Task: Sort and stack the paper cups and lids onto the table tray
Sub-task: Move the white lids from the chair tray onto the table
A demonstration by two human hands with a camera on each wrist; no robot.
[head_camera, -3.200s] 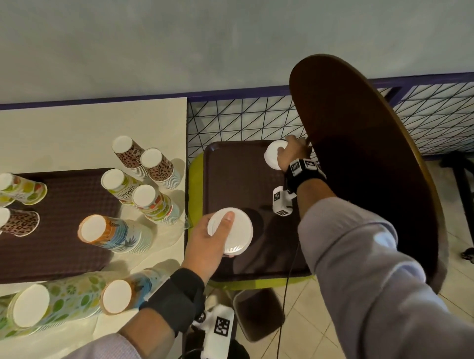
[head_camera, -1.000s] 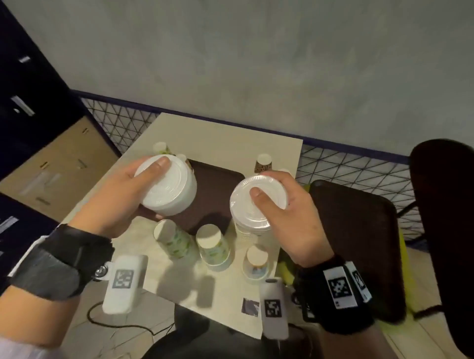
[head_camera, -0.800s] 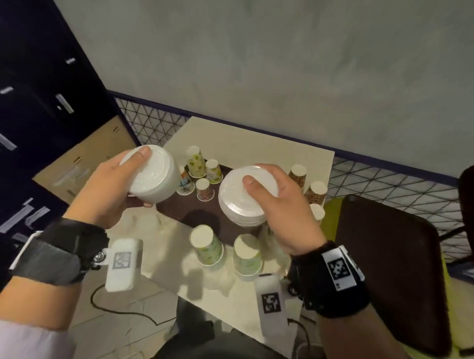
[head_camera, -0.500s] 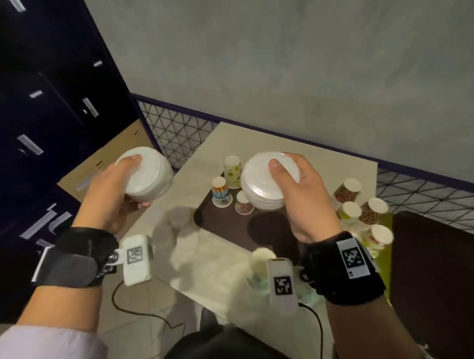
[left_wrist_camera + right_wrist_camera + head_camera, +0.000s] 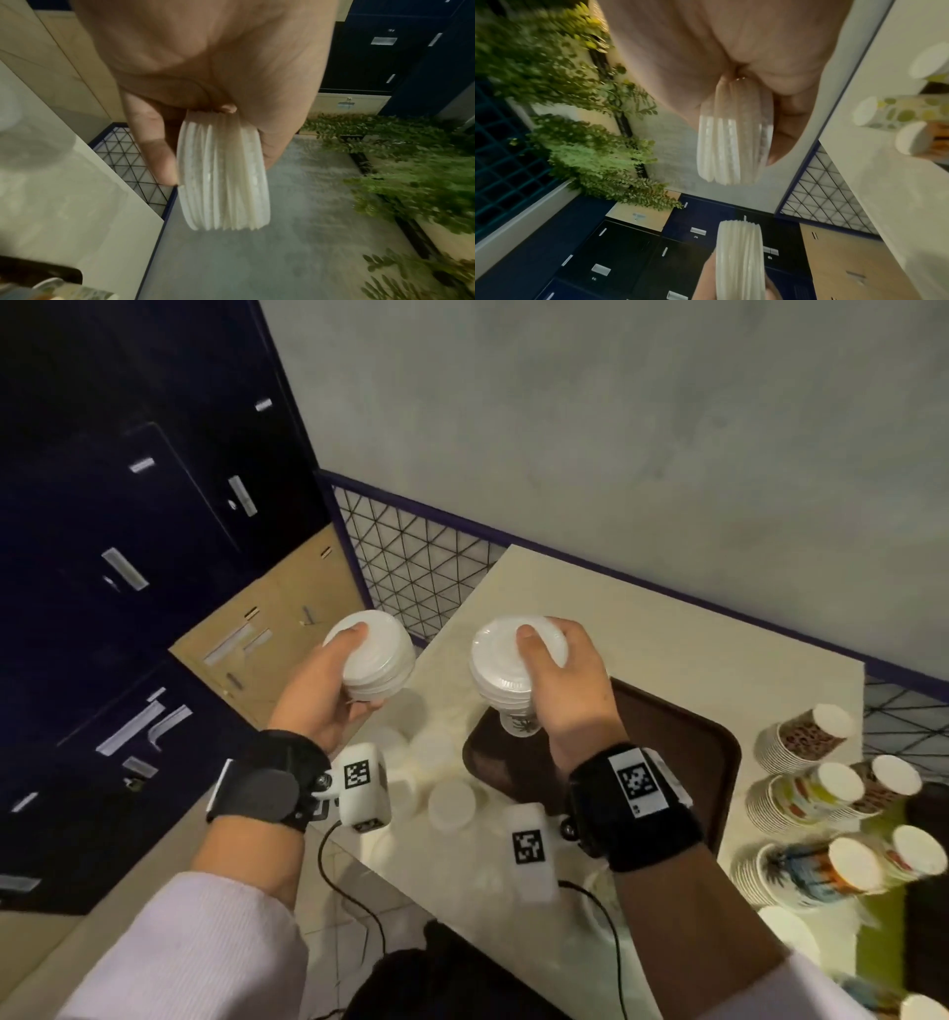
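Two stacks of white lids are up in the air. The left hand (image 5: 328, 695) grips the left lid stack (image 5: 377, 660), fingers curled round it. The right hand (image 5: 570, 690) grips the right lid stack (image 5: 506, 675) above the brown tray (image 5: 683, 747) on the worktop (image 5: 719, 649). Paper cups (image 5: 806, 793) lie at 3 o'clock.

A grey plaster wall (image 5: 616, 428) stands behind a cream table (image 5: 667, 649). A black wire-mesh panel (image 5: 411, 567) with a dark blue frame runs along the wall base. Dark blue lockers (image 5: 128, 505) stand to the left beside a tan panel (image 5: 267, 639). Green foliage (image 5: 411, 162) appears in both wrist views. The floor is pale tile (image 5: 328, 906).
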